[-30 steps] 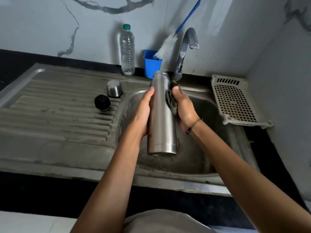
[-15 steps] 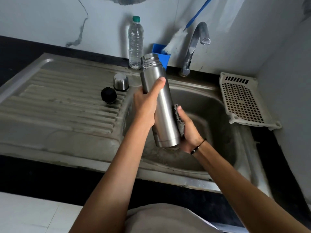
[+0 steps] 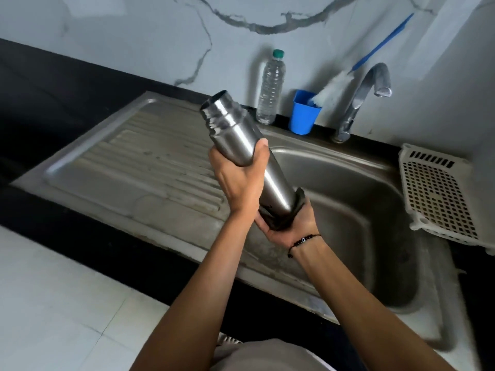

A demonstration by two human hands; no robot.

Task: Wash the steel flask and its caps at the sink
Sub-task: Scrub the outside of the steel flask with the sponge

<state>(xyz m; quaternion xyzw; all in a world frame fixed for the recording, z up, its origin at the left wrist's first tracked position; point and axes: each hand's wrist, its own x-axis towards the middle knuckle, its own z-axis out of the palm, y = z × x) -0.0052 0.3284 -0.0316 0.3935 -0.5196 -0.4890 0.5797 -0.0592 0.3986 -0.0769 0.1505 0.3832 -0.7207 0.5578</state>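
The steel flask [image 3: 249, 153] is uncapped and tilted, its open neck pointing up and to the left over the drainboard. My left hand [image 3: 237, 178] grips its middle, thumb across the front. Beneath the flask's base, my right hand [image 3: 289, 223] cups a dark scrubbing pad [image 3: 281, 218] against the bottom end. Both hands are over the left rim of the sink basin [image 3: 356, 188]. Neither cap shows; the flask and my left hand cover that part of the drainboard.
The ribbed drainboard [image 3: 139, 167] lies to the left. At the back stand a plastic water bottle [image 3: 269, 89], a blue cup [image 3: 304, 113] holding a bottle brush [image 3: 332, 89], and the tap [image 3: 359, 103], not running. A white plastic basket [image 3: 439, 194] sits right of the sink.
The flask has tipped further, its neck swinging left, away from the tap. My right hand with the pad slid from the flask's side down to its base. The caps went out of sight.
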